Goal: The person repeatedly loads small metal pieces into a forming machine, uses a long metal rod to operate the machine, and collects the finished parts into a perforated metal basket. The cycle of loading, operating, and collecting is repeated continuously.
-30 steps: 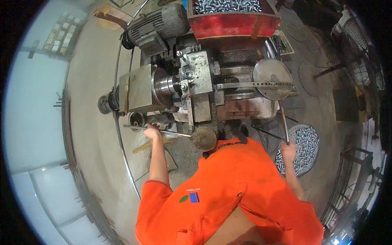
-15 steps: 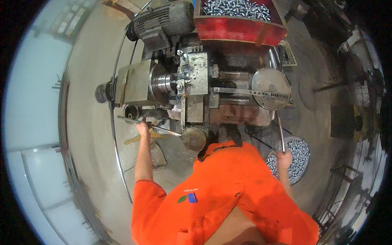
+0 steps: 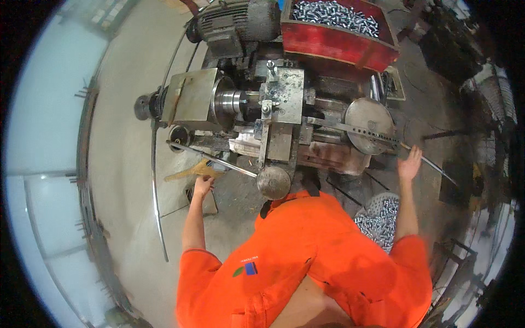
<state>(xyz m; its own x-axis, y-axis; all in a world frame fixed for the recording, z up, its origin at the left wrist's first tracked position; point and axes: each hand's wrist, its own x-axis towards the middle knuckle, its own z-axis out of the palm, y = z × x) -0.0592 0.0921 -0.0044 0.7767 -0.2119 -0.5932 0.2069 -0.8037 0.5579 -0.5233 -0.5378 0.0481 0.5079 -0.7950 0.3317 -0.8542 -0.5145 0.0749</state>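
A metal lathe-like machine (image 3: 219, 101) stands in front of me, with a bright round chuck (image 3: 231, 102) beside its tool block (image 3: 290, 93). My left hand (image 3: 203, 186) is just below the long left lever bar (image 3: 219, 159), apart from it, its fingers loosely bent and seemingly empty. That bar ends at a round disc (image 3: 273, 183) near my waist. Over on the right, my right hand (image 3: 409, 164) lies flat against the right lever bar (image 3: 432, 163), fingers straight. This bar sticks out from beside a large round wheel (image 3: 369, 126) with a perforated strip (image 3: 350, 129) across it.
Behind the machine sits a red box (image 3: 333, 44) full of small shiny metal cylinders. A basket (image 3: 381, 203) of similar pieces is on the floor at my right. A dark electric motor (image 3: 238, 24) occupies the far left, and a long rod (image 3: 156, 197) curves along the left floor.
My left hand has come off the left lever and dropped slightly. My right hand has swung up and outward with the right lever, its grip now opened flat. The view has shifted slightly.
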